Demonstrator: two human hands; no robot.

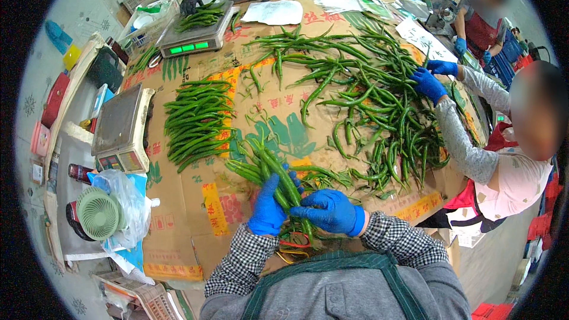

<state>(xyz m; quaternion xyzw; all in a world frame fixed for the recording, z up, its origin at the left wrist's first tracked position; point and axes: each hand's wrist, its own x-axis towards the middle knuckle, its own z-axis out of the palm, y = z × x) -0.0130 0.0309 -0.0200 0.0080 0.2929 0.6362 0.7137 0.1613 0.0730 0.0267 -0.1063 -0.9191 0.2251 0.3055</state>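
Observation:
My left hand (266, 206), in a blue glove, is wrapped round a bunch of long green chili peppers (278, 173). The bunch slants over the cardboard near my body. My right hand (329, 210), gloved in blue too, has its fingers closed on the lower end of the same bunch. Just below the hands lie red and yellow loops (294, 242), partly hidden by the peppers. To the left of the bunch, a neat row of chili peppers (198, 120) is laid out. A large loose pile of chili peppers (388, 106) spreads to the right.
A co-worker's blue-gloved hand (428, 85) reaches into the pile from the right. At the far side another person's black-gloved hand (191, 1) touches peppers on a lit scale (198, 41). A second scale (118, 120) and a green fan (98, 213) stand at the left.

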